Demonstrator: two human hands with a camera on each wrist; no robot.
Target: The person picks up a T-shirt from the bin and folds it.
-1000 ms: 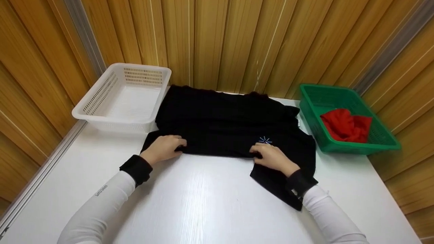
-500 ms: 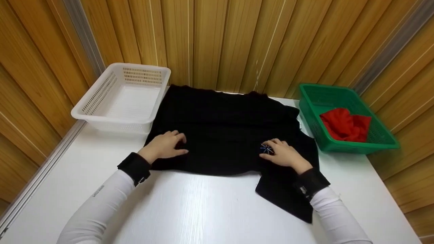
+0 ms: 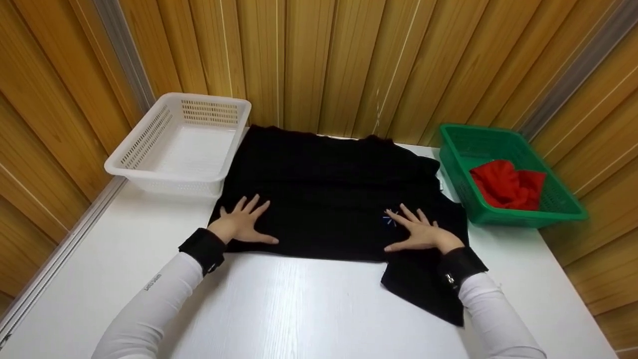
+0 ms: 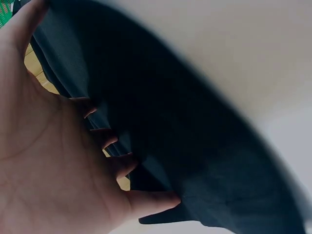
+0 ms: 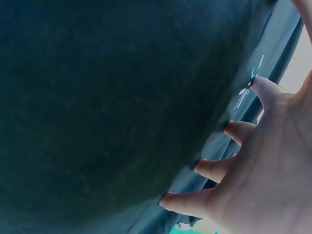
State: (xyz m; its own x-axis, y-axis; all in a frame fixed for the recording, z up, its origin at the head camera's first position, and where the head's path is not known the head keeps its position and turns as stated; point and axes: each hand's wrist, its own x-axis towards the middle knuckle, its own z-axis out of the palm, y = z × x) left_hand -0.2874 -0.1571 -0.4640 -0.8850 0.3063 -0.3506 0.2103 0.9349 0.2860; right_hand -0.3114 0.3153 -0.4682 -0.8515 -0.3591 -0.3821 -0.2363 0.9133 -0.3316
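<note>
The black garment [image 3: 319, 199] lay spread on the table [image 3: 309, 314]; left hand [image 3: 242, 227] and right hand [image 3: 420, 235] rested fingertips on it, splayed, gripping nothing; uneven pushing, I judged, might have rucked the cloth or skewed the sleeve [image 3: 423, 289].

The garment [image 3: 319, 224] is lying spread on the table [image 3: 299, 309], its far edge running along the foot of the far wall [image 3: 309, 65] and its sleeve [image 3: 423, 294] reaching toward the near right. The left basket [image 3: 169, 175] is standing at the far left, just beside the garment's left edge. The right basket [image 3: 528, 215] is standing at the far right, just beyond the garment, with a cloth [image 3: 508, 185] lying in it. The left hand [image 3: 241, 225] is resting on the garment's near left part; the right hand [image 3: 419, 235] is resting on its near right part, index fingertip [image 5: 263, 88] touching a printed mark [image 3: 391, 221].
</note>
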